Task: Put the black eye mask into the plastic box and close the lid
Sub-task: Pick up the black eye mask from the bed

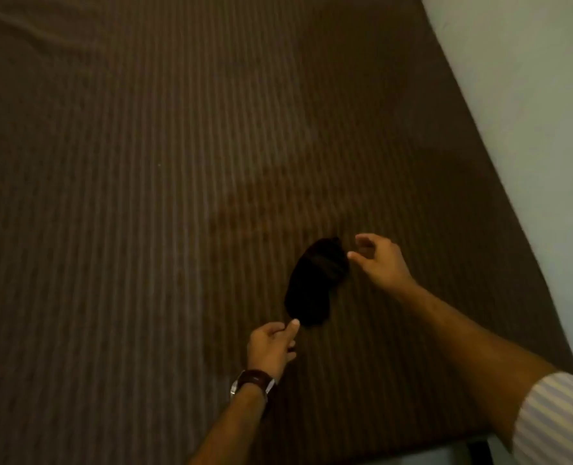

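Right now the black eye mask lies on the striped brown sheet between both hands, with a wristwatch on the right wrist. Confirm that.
Not quite: the head view shows the wristwatch on the left wrist. The black eye mask does lie on the striped brown sheet between the left hand and right hand.

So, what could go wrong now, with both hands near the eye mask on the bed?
The black eye mask is hard to see on the dark striped sheet, so a pinch may catch the sheet. The left hand pinches only at one end while the right hand is open, so the mask may slip. No plastic box is in view.
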